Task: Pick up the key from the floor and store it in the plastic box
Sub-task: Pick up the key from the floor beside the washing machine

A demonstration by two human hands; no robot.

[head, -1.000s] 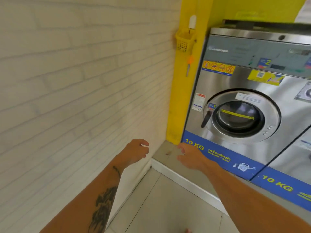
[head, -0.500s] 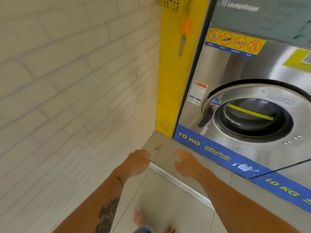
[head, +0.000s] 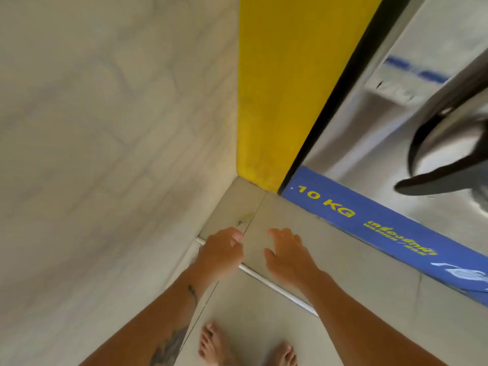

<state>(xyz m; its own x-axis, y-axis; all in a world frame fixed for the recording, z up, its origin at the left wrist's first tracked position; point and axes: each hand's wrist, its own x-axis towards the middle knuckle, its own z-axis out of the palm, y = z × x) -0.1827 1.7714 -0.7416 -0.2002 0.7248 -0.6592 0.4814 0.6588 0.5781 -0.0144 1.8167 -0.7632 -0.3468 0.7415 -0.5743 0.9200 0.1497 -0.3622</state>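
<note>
My left hand (head: 221,256) and right hand (head: 287,256) open, empty, near key (head: 241,222) on raised floor tile (head: 303,233); pickup and boxing both pending, 0 steps done.

A laundromat: steel washing machine (head: 369,133) at two o'clock with a blue "10 KG" band (head: 351,220) (capacity label, coin-laundry style), tiled floor (head: 250,313).

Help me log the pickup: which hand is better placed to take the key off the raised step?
Left. The left hand has its fingers just short of the key near the wall corner; the right hand hovers further aside, toward the washer.
</note>
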